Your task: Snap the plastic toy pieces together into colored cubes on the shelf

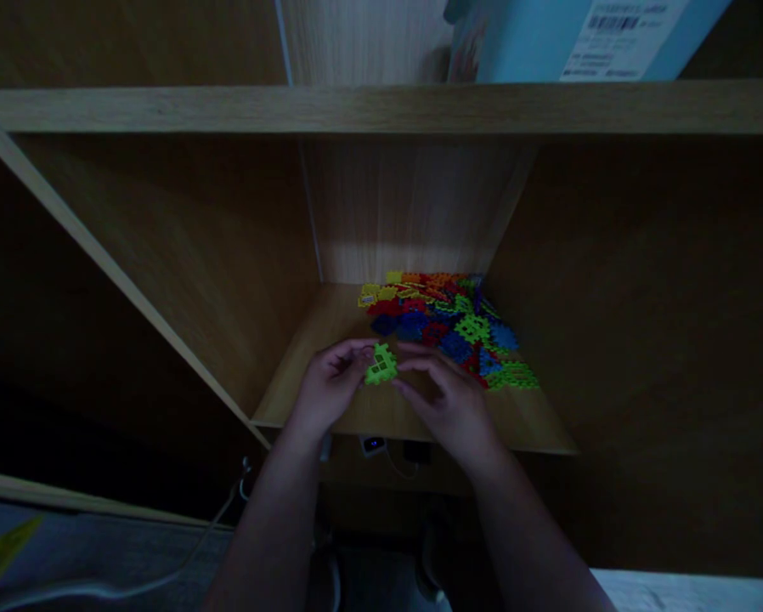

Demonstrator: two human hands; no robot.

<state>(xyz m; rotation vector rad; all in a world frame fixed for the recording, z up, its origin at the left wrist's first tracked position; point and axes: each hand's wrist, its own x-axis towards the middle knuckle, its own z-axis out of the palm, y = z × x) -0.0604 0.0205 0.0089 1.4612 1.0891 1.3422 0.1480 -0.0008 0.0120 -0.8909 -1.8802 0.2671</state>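
Observation:
Between my two hands is a lime-green plastic building tile (381,364) with notched edges and a window-like grid in it. My left hand (334,382) pinches its left side between thumb and fingers. On the other side, my right hand (445,393) has its fingertips at or very near the tile's right edge, thumb and fingers apart; whether they touch it is hard to tell. Just behind, a spread of interlocking tiles (474,327) in yellow, orange, red, blue and green lies on the wooden shelf (292,387).
Overhead runs a shelf edge (381,109) bearing a light-blue box (534,42) with a label. Wooden side panels (642,323) enclose the compartment. Below the shelf sit a small device (374,444) with a blue light and a thin cable. A pale cord (132,586) trails at lower left.

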